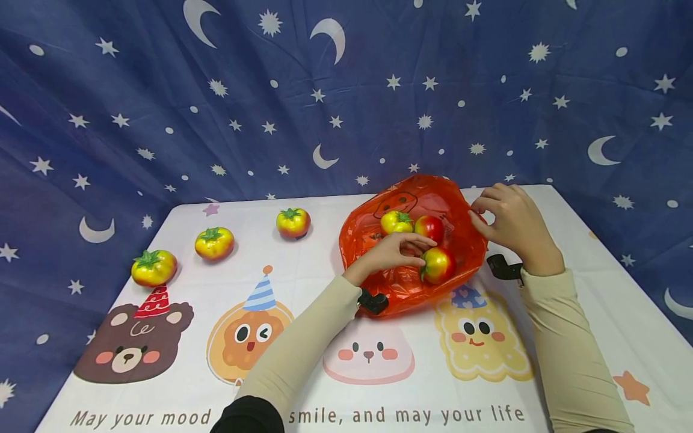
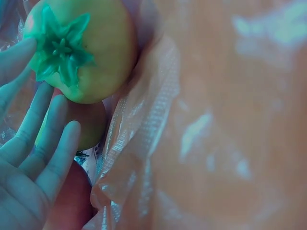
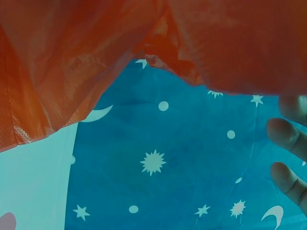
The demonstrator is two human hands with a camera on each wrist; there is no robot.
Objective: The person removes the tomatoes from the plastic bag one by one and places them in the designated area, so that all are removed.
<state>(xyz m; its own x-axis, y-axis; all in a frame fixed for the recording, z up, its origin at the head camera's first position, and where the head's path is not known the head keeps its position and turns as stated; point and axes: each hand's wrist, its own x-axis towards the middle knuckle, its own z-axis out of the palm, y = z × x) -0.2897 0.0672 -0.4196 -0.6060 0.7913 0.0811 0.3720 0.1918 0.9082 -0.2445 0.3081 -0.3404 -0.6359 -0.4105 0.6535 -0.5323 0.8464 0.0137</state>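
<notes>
A red plastic bag [image 1: 373, 279] lies spread open on the table, holding a yellow-red tomato [image 1: 396, 222], a redder tomato [image 1: 430, 228] and a front tomato [image 1: 440, 266]. My left hand [image 1: 394, 251] reaches over the bag's near left side. Its fingertips are at the front tomato's green leafy top; in the left wrist view the fingers [image 2: 44, 139] are fairly straight beside a tomato [image 2: 108, 48]. At the bag's right rim, my right hand [image 1: 511, 216] pinches the edge between thumb and forefinger. The right wrist view shows its other fingers [image 3: 284, 134] below the bag [image 3: 72, 52].
To the left, a middle tomato [image 1: 293, 223], another tomato [image 1: 214, 244] and an outer tomato [image 1: 154, 268] stand in a slanting row on the white table cover [image 1: 189, 397], printed with cartoon figures. A blue star-and-moon curtain [image 1: 368, 102] hangs behind the table.
</notes>
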